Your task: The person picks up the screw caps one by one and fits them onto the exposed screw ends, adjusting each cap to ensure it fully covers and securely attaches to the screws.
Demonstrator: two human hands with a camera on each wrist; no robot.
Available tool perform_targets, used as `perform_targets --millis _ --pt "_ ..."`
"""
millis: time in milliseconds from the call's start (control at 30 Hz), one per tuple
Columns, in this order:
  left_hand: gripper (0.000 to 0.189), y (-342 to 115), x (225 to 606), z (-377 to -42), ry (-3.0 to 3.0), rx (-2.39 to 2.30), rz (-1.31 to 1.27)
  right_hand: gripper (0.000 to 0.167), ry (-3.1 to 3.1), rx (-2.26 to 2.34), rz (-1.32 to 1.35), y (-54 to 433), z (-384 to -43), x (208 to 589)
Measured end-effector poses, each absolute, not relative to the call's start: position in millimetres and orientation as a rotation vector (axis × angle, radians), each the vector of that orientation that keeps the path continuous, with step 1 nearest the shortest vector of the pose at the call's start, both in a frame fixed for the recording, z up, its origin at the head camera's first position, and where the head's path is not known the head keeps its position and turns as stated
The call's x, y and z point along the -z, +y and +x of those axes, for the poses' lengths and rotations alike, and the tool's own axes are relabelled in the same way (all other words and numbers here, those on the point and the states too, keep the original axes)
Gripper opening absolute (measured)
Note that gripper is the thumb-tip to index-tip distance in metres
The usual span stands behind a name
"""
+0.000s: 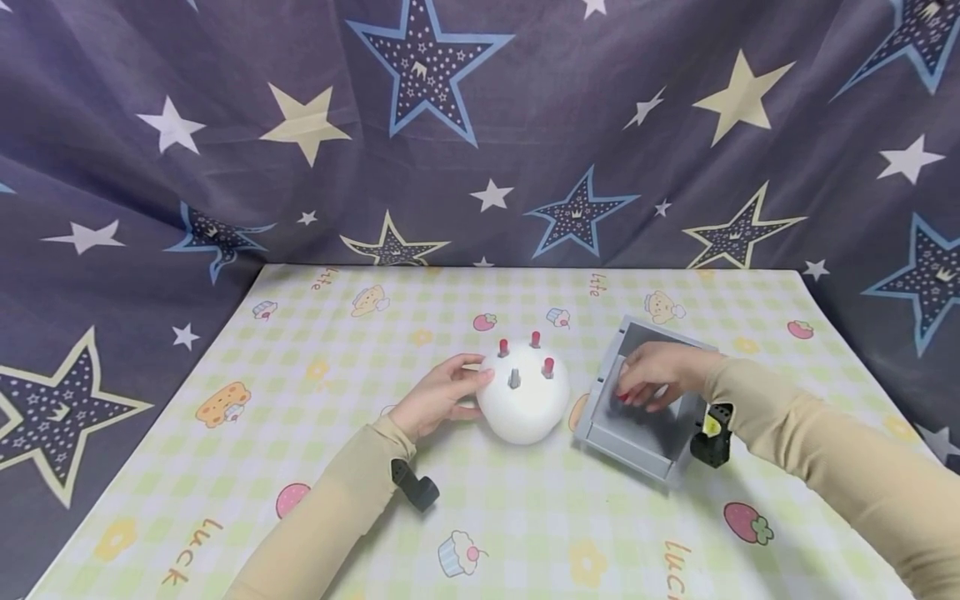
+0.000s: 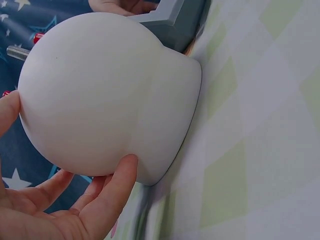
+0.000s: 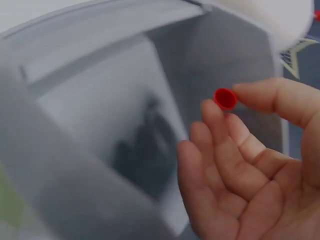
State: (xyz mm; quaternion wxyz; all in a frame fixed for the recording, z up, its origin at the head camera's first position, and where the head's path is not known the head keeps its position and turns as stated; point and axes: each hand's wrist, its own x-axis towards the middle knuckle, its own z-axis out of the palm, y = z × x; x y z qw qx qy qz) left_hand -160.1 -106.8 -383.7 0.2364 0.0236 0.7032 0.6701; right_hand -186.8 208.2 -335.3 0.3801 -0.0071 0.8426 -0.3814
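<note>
A white ball-shaped stand (image 1: 522,417) with a flat base sits on the table. From its top rise a bare threaded metal stud (image 1: 514,379) and three studs with red caps (image 1: 548,365). My left hand (image 1: 438,394) holds the ball's left side, thumb higher up and fingertips lower on the curve, as the left wrist view also shows. To the right, my right hand (image 1: 665,372) is inside the grey bin (image 1: 628,451). Between thumb and index finger it pinches a small red cap (image 3: 225,99), hollow end visible in the right wrist view; the other fingers extend loosely.
The bin stands just right of the ball, its near wall tilted toward me. A checked tablecloth (image 1: 405,542) with printed cupcakes and fruit covers the table. A dark star-patterned curtain (image 1: 450,183) hangs behind the back edge and at both sides.
</note>
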Motion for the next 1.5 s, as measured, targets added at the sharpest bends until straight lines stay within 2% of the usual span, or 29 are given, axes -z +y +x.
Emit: perform_targets --millis 600,900,1100,1500 --pt "0.053 -107 384 -161 1.927 -1.836 0.055 0.007 1.984 1.318 -0.071 230 -186 322" --pt "0.053 -107 384 -160 1.924 -1.841 0.062 0.022 1.852 1.682 -0.235 233 -186 332" --pt "0.053 -107 384 -159 1.924 -1.839 0.059 0.026 1.642 1.986 -0.296 230 -187 340" --pt "0.052 -107 383 -159 1.930 -1.841 0.066 0.031 1.375 2.278 -0.378 222 -186 343"
